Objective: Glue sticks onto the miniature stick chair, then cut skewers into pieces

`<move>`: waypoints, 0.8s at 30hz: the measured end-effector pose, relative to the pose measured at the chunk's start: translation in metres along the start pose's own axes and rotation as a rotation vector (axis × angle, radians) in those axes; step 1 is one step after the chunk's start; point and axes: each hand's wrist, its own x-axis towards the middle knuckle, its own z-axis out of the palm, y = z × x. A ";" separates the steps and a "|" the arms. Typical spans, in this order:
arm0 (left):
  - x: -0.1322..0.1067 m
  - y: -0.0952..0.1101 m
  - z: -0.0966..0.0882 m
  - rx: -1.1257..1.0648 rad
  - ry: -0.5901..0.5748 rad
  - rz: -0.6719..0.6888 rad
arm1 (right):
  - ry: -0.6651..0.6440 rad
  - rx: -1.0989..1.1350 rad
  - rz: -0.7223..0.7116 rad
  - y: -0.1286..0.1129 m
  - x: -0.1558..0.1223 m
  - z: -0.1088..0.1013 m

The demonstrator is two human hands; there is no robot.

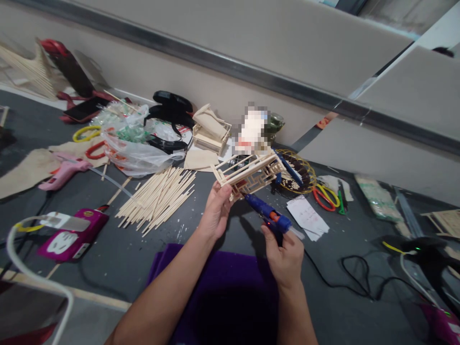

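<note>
My left hand (217, 209) grips the near left end of a small wooden stick frame (251, 175), thumb on top, and holds it tilted above the table. A blue hot glue gun (268, 213) is in my right hand (286, 254), fingers wrapped round its handle. The gun's dark nozzle points up and left at the frame's lower edge; I cannot tell whether it touches. A clear glue stick pokes from the gun's rear. Left of my left hand lies a spread pile of thin wooden sticks (158, 199). Below both hands is a folded purple cloth (215, 287).
A pink glue gun (64, 171) and a magenta power strip (74, 235) lie at left. Plastic bags (136, 148) and a small wooden model (211, 132) stand behind. To the right are a wire basket (309, 177), scissors (327, 197), paper (308, 218) and a looping black cord (345, 282).
</note>
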 end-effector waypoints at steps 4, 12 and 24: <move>0.000 0.000 0.000 -0.006 0.015 -0.003 | -0.002 -0.001 -0.007 -0.001 0.001 0.000; 0.001 -0.001 -0.002 -0.009 0.017 0.003 | 0.003 -0.007 -0.002 0.000 0.000 0.000; 0.002 -0.002 -0.003 -0.012 0.017 -0.001 | 0.080 0.040 0.061 0.001 -0.001 -0.001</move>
